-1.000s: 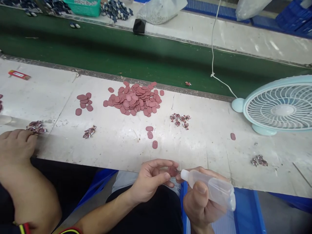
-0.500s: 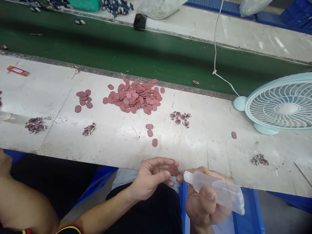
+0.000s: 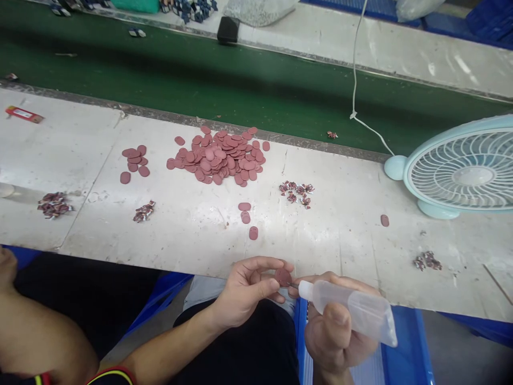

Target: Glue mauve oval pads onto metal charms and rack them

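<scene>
Near the table's front edge my left hand [image 3: 250,291] pinches a reddish-brown oval disc [image 3: 283,277] between thumb and fingers. My right hand [image 3: 340,326] is wrapped round a translucent squeeze bottle [image 3: 360,313], which lies nearly level with its thin nozzle tip at the disc's lower right edge. Beyond the hands, a few loose discs [image 3: 253,233] lie on the white table, and a large heap of the same discs [image 3: 224,158] is near its far edge. A group of small brown-and-white pieces [image 3: 296,192] sits right of the heap.
A light blue fan [image 3: 473,175] stands at the right, its white cord crossing the green belt [image 3: 240,80]. Small disc and piece piles lie at the left, near a red packet [image 3: 24,114]. Another person's arm [image 3: 36,326] is at the lower left. A blue crate [image 3: 409,347] is below.
The view has shifted slightly. My right hand and the bottle have moved a little left, with the nozzle still at the disc. A small piece on the green belt has moved right.
</scene>
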Demonstrator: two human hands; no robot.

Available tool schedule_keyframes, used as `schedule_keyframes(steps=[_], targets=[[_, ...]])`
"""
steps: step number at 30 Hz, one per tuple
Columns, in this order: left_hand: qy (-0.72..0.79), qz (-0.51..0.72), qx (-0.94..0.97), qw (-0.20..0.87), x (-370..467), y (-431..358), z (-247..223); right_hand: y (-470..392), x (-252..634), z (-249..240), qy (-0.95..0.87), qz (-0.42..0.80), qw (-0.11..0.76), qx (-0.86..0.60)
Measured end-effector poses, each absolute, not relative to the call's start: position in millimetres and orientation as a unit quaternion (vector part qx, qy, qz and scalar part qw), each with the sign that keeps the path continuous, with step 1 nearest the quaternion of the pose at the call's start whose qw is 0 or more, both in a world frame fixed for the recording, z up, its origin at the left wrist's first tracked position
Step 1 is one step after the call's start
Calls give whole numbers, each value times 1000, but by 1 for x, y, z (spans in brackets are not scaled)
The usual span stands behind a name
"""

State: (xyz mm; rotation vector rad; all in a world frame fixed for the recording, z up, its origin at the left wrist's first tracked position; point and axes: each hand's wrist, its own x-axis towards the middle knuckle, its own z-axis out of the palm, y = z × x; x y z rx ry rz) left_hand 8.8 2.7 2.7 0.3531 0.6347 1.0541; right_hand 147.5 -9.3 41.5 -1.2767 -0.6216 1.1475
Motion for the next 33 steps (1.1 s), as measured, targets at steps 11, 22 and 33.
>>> schedule_keyframes(steps=[11, 22, 33], targets=[[328, 500, 153, 787, 1, 14, 5, 73, 188, 0, -11, 772, 551, -315], [444, 486, 90, 747, -28, 36, -5, 101, 253, 44, -429, 477, 421, -641], [413, 527, 57, 741, -33, 31, 9, 357, 281, 18, -548, 150, 260, -781]])
